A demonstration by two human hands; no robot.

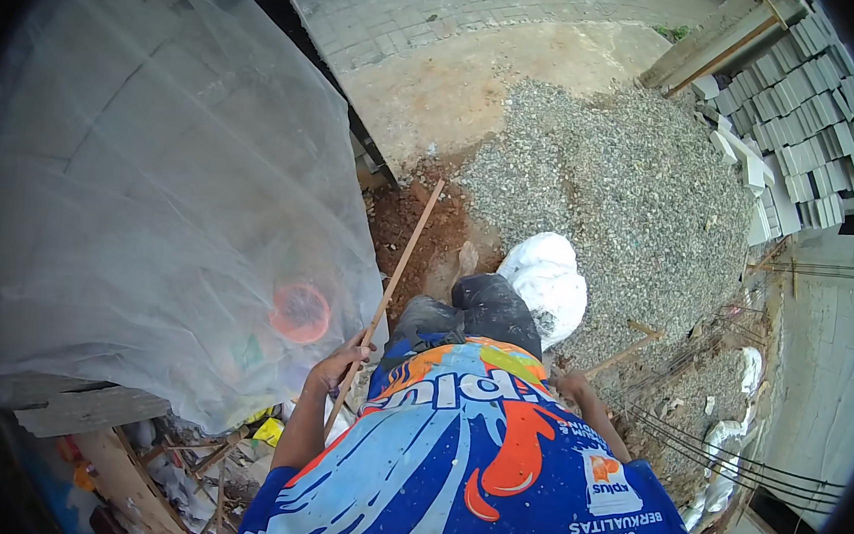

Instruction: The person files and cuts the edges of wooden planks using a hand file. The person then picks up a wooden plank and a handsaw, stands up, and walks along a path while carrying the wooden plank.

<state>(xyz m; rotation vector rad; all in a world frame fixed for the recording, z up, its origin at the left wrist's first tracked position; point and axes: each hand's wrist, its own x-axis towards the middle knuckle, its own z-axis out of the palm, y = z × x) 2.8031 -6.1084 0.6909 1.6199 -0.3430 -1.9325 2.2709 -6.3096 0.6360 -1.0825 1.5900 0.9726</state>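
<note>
My left hand [342, 359] is closed round a long, thin wooden strip [404, 265], which slants up and away past my left side, its far end over reddish soil. On the other side of my body, my right hand [573, 384] is closed at the near end of a shorter wooden stick [615, 360] with a short crosspiece at its far end. Its fingers are partly hidden, and the tool's exact kind is unclear. A white sack [546, 286] lies just beyond my dark trousers, at the edge of the gravel.
A translucent plastic sheet [174, 167] hangs on the left, with a round red-orange container [300, 312] showing through. Grey gravel [643, 194] spreads ahead. Light grey blocks [810, 116] are stacked far right. Thin rods [733, 462] cross on the right; scrap wood [134, 485] lies lower left.
</note>
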